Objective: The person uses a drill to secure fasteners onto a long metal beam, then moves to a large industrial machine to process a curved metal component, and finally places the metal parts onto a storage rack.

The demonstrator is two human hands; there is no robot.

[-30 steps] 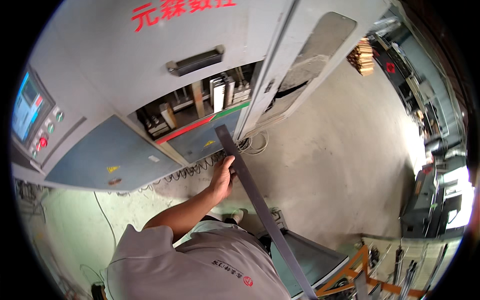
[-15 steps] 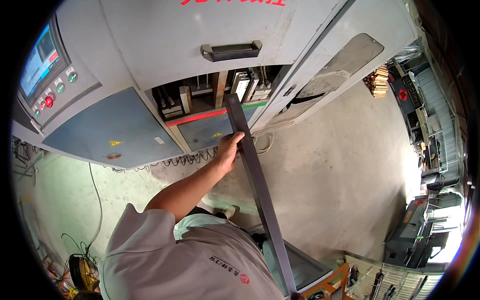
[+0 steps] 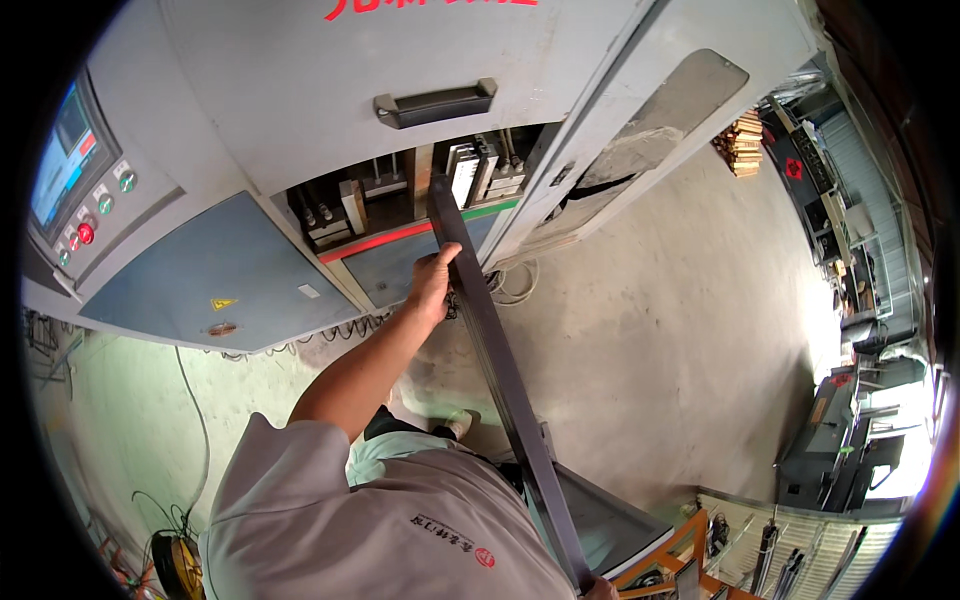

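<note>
A long dark grey metal profile (image 3: pixel 505 400) runs slantwise from the machine's opening down to the lower edge of the view. My left hand (image 3: pixel 436 284) grips it near its far end, with the thumb lying over the top. At the near end, part of my right hand (image 3: pixel 601 589) shows, closed on the profile; most of that hand is out of sight. The far tip of the profile is at the opening (image 3: pixel 385 215) of the big grey machine (image 3: pixel 330 90), above the red and green edge strips. Clamp blocks (image 3: pixel 463 175) stand inside the opening.
A control panel (image 3: pixel 95 190) with a screen and round buttons is at the left. Coiled hose lies below the machine. Beside the profile's near half stands a grey tray-like surface (image 3: pixel 640 528), with an orange frame (image 3: pixel 690 545) close by. Stacked bars (image 3: pixel 742 142) are at far right.
The profile's far end and my left hand have shifted slightly left in the view, as has the machine. More of my right hand now shows at the lower edge.
</note>
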